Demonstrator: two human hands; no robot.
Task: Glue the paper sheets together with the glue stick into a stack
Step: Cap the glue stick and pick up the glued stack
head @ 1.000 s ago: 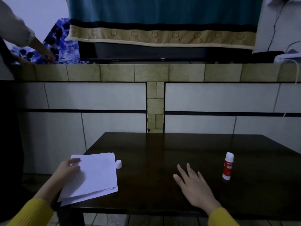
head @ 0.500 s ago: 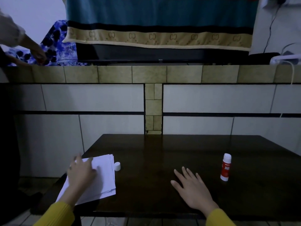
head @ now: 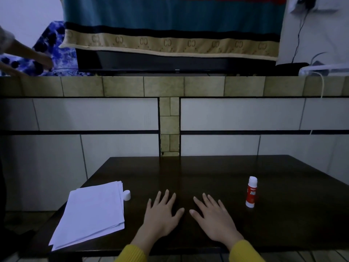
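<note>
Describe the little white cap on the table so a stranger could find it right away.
On the dark wooden table, look to the pile of white paper sheets at the near left corner. The cap sits just off the pile's far right corner. It is small, round and white, unlike the tall red glue stick standing far right.

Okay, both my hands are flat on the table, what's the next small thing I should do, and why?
Probably reach your right hand to the glue stick. It stands upright just right of that hand, its cap apparently already off beside the paper sheets. Your left hand holds nothing, so it can then slide a sheet over.
</note>
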